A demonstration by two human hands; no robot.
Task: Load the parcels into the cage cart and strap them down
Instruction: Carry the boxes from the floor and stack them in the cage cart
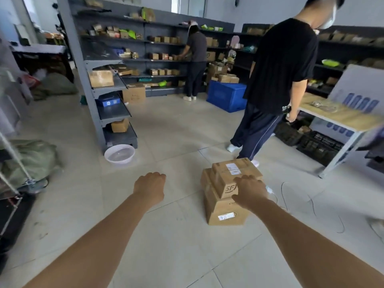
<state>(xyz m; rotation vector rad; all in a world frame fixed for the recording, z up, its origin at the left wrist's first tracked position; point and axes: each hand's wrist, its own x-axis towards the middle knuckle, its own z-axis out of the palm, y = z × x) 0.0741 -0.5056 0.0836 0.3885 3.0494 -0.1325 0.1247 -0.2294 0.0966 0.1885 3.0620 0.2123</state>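
Cage cart [14, 179]: only a metal frame with green sacks behind it showed at the far left edge, well apart from both hands and to the left of the left hand; whether this was the cart was a judgement, not certain.
Left hand [150, 186]: hung over bare floor tile, fingers curled under into a loose fist, holding nothing.
Parcels [225, 194]: a stack of cardboard boxes stood on the floor, to the right of the left hand and directly under the right hand; the upper box [232, 173] carried white labels.
Right hand [250, 192]: lay on the near right corner of the upper box, fingers spread flat over its edge, touching but not yet closed round it.
Step in hand: by my reading, the pick-up of the first load, strapping not yet begun.
Next move: probably calls for the left hand to cross rightward to the stack's opposite side, so both hands clamp it for the carry leftward.
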